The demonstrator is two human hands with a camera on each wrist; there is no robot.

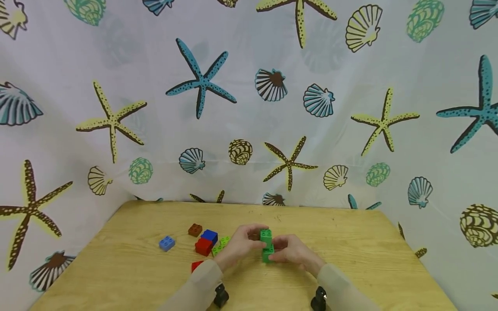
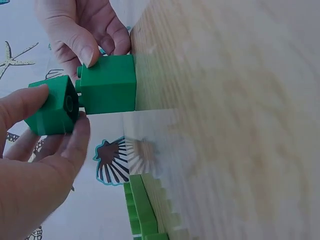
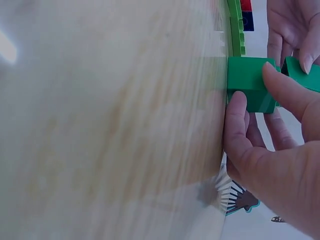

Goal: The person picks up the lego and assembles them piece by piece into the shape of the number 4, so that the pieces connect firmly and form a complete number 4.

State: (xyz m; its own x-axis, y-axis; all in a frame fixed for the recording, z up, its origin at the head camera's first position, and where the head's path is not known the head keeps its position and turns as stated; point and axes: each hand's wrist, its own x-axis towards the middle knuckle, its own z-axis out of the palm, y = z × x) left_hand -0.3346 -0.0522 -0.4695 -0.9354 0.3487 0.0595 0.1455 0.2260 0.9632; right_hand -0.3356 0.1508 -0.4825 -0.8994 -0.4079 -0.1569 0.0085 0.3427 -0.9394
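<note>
My left hand [image 1: 242,244] pinches a green toy building brick [image 1: 266,234] between thumb and fingers. This brick is tilted over the studs of a second green brick [image 1: 266,255], and part of its hollow underside shows in the left wrist view. The lower brick [image 3: 250,80] stands on the table, studs up, with my right hand [image 1: 293,250] gripping it by thumb and fingers. In the left wrist view the upper brick [image 2: 47,107] is close to the lower one's studs; whether they touch at one edge I cannot tell.
Left of my hands on the wooden table [image 1: 350,246] lie light green bricks [image 1: 217,249], a red brick [image 1: 203,246], a dark blue brick [image 1: 210,236], a brown brick [image 1: 195,230] and a lighter blue brick [image 1: 167,243]. My left arm partly covers another red brick [image 1: 196,265]. A patterned curtain [image 1: 241,121] hangs behind.
</note>
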